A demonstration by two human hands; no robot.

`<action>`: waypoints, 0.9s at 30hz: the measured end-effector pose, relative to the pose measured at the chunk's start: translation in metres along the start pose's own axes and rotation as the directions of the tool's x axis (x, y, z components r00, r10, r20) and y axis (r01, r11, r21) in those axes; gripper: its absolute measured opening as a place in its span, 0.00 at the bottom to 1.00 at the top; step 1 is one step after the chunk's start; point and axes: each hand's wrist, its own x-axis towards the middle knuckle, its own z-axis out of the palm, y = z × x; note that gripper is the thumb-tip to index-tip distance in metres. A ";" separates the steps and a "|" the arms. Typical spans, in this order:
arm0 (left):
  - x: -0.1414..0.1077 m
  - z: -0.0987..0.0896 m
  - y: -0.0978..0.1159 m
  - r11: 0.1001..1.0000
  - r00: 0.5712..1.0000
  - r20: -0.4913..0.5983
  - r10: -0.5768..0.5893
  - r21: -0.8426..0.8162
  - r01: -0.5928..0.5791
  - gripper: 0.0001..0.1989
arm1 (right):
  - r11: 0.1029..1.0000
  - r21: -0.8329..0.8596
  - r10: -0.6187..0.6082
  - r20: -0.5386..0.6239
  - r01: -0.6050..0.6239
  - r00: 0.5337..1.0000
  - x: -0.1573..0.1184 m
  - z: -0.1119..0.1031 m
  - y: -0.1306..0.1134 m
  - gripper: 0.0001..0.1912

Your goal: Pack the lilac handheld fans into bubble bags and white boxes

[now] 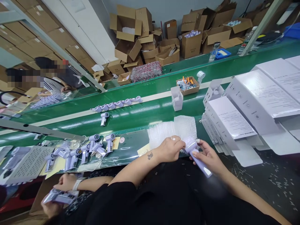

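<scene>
My right hand is closed around a lavender handheld fan, its handle slanting down to the right. At the fan's round head, the fingers of my left hand are pinched together. Whitish translucent material shows by those fingertips, but what they grip is hidden. Just beyond the fan head lies a bubble-wrap bag, its lower edge meeting or overlapping the head; I cannot tell which. A stack of bubble-wrap bags lies beside it, behind my left hand.
White boxes are stacked on the right. A small open white box and a carton of parts stand ahead. Several fans line the green conveyor. At left, a co-worker's hands hold another fan.
</scene>
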 end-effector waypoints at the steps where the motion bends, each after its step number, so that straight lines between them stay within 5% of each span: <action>1: -0.002 -0.004 0.002 0.997 0.998 0.031 0.053 0.058 -0.054 0.08 | 1.000 0.016 0.002 0.002 -0.002 1.000 -0.001 0.001 0.000 0.24; 4: -0.009 -0.013 0.004 0.967 0.981 0.082 0.179 0.172 -0.190 0.07 | 0.998 0.056 0.011 0.006 -0.011 1.000 -0.004 0.001 -0.001 0.24; 10: -0.023 -0.001 0.004 0.978 0.990 0.017 0.143 0.151 -0.143 0.07 | 0.996 0.085 -0.001 -0.009 0.002 1.000 -0.006 0.003 -0.001 0.25; 14: -0.017 0.023 0.000 0.984 0.978 -0.151 -0.141 -0.130 0.122 0.06 | 0.995 0.089 -0.045 0.015 0.043 0.999 -0.003 0.004 -0.003 0.29; 19: -0.007 0.040 -0.014 0.738 0.914 -0.131 -0.383 -0.638 0.218 0.15 | 0.991 0.129 -0.023 0.034 0.019 0.999 -0.001 0.001 -0.002 0.23; 23: -0.011 0.046 -0.013 0.883 0.865 -0.320 -0.387 -0.400 0.247 0.07 | 0.978 0.206 0.011 0.025 -0.016 1.000 -0.002 0.004 0.001 0.17; 27: -0.020 0.048 -0.015 0.986 0.902 -0.408 -0.138 0.026 0.162 0.13 | 0.960 0.277 0.043 0.024 -0.048 0.999 -0.003 0.009 -0.001 0.15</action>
